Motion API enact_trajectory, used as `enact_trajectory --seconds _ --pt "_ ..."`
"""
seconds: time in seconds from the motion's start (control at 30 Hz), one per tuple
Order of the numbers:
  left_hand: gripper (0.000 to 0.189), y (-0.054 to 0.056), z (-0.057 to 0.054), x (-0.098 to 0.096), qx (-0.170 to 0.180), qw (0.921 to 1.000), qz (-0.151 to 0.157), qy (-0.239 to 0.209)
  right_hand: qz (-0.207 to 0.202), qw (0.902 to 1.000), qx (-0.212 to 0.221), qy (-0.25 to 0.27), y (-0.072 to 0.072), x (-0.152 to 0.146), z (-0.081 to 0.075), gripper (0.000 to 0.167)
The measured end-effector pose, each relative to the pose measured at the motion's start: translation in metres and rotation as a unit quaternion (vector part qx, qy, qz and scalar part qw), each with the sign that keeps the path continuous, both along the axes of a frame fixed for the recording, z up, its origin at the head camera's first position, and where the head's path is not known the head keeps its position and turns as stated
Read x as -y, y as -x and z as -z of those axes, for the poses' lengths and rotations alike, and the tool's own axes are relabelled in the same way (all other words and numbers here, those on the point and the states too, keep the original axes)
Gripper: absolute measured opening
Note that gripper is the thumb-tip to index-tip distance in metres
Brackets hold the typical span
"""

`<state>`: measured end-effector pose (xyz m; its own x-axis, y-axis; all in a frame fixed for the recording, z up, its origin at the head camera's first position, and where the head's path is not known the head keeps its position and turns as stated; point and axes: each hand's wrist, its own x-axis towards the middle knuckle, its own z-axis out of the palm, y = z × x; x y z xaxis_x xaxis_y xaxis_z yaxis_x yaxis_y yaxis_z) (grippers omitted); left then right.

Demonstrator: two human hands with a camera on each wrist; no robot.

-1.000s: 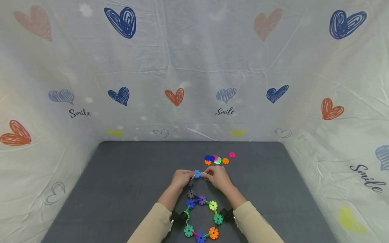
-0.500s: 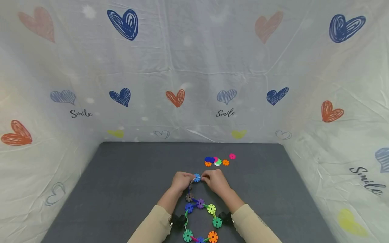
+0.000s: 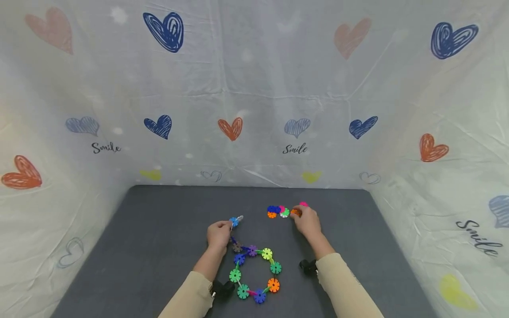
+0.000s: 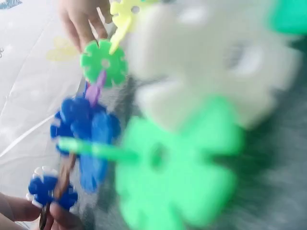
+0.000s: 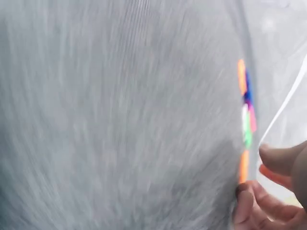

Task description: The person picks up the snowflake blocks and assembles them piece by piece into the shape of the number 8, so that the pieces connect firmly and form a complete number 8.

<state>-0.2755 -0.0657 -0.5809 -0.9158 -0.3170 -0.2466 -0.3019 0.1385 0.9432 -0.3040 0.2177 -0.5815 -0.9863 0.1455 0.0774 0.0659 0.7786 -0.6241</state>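
Notched plastic discs, slotted together, form a ring with a curved tail; a green disc is on its left side and an orange disc at lower right. My left hand pinches the tail near its far end, just below a light blue disc with a whitish disc fitted to it. Part of the tail is hidden by that hand. My right hand is at a loose orange disc, its thumb and fingers apart in the right wrist view and no disc plainly gripped.
Loose discs lie near the table's far edge: blue ones, an orange piece, a green piece and a pink piece. A printed curtain borders the dark table. Each wrist wears a black camera.
My right hand has let go of the tail's end and moved right and away to the loose orange disc. My left hand has shifted left, and the chain has moved left with it.
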Motion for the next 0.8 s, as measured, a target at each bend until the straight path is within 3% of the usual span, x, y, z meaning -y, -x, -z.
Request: enact_trajectory --seconds 0.1,0.23,0.47,0.57,0.63,0.73,0.8 --pt "0.02 -0.005 0.001 0.001 0.009 0.9996 0.02 -0.02 -0.006 0.9995 0.019 -0.023 0.006 -0.008 0.005 0.036" --pt "0.017 -0.009 0.003 0.001 0.015 0.9984 0.047 -0.028 -0.017 0.9992 0.033 -0.014 0.008 -0.013 0.007 0.036" --pt "0.024 -0.003 0.001 -0.001 -0.012 0.9893 0.136 0.05 0.022 0.9973 0.063 0.031 0.0 -0.014 -0.007 0.023" --pt "0.025 0.0 0.0 -0.004 -0.034 0.9841 0.169 0.044 0.011 0.9954 0.048 0.082 -0.006 -0.002 -0.013 0.019" --pt "0.027 0.002 0.001 -0.006 -0.047 0.9799 0.194 0.014 -0.01 0.9879 0.046 0.148 -0.011 0.012 -0.016 0.017" --pt "0.031 0.002 0.003 -0.01 -0.055 0.9734 0.221 -0.028 -0.047 0.9629 0.066 0.257 -0.017 0.032 -0.019 0.016" --pt "0.033 0.003 0.004 -0.012 -0.062 0.9697 0.232 -0.041 -0.063 0.9477 0.076 0.303 -0.019 0.042 -0.019 0.016"
